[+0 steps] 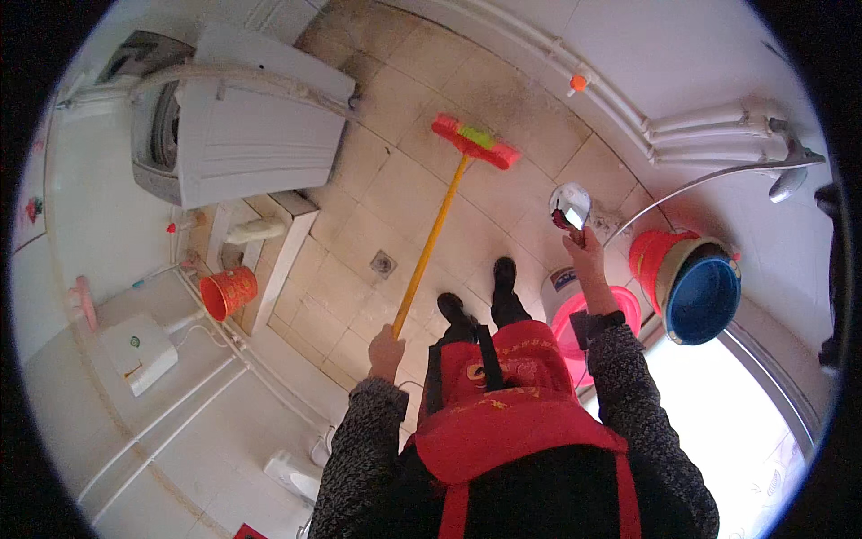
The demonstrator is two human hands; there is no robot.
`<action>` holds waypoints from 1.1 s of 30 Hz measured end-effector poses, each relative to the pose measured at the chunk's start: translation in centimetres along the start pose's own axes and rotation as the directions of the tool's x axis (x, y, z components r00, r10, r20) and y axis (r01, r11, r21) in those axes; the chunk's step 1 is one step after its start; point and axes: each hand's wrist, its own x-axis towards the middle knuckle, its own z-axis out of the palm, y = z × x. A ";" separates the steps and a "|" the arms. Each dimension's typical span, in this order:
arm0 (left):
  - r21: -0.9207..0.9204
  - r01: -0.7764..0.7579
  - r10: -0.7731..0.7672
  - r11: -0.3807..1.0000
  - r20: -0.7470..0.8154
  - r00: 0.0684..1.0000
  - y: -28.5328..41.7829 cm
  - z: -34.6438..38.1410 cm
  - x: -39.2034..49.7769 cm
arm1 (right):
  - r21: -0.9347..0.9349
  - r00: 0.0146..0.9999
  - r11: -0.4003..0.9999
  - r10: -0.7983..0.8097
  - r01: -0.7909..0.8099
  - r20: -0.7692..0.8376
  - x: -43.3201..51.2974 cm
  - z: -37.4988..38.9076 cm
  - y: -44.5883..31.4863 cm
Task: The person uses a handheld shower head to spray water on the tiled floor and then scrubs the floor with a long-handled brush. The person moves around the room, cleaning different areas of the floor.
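Observation:
My left hand (pixel 387 352) is closed around the end of the yellow handle of a push broom (pixel 432 239). Its red head with yellow-green bristles lies across the beige floor tiles ahead of my feet. On the right, my right hand (pixel 584 250) grips a shiny, round metal utensil (pixel 570 204) by its handle; whether it is a ladle or a small pan I cannot tell. A dark red thing shows at the utensil's near side. Below my right forearm stand a white bucket (pixel 559 296) and a pink basin (pixel 626 306).
Stacked red and blue tubs (pixel 704 300) stand at the right wall, near a shower hose (pixel 700 176). White pipes (pixel 539 40) run along the far wall. A washing machine (pixel 269 128) stands at upper left, above a low shelf unit (pixel 286 259) and an orange-red bin (pixel 229 293). A floor drain (pixel 382 264) lies mid-floor.

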 end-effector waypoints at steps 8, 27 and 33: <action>0.072 0.127 -0.131 0.989 0.055 0.990 -2.7 -3.0 -3.6 | 0.114 0.999 0.993 -0.028 0.032 -0.039 2.1 0.1 -5.9; 0.051 -0.172 0.165 0.984 0.109 0.980 -1.4 -12.8 11.5 | 0.172 0.970 0.983 0.096 -0.058 -0.225 11.4 1.9 -11.7; -0.025 -0.195 0.195 0.980 -0.002 0.981 7.0 -13.6 19.9 | 0.208 0.969 0.976 0.106 -0.059 -0.222 14.2 2.4 -13.2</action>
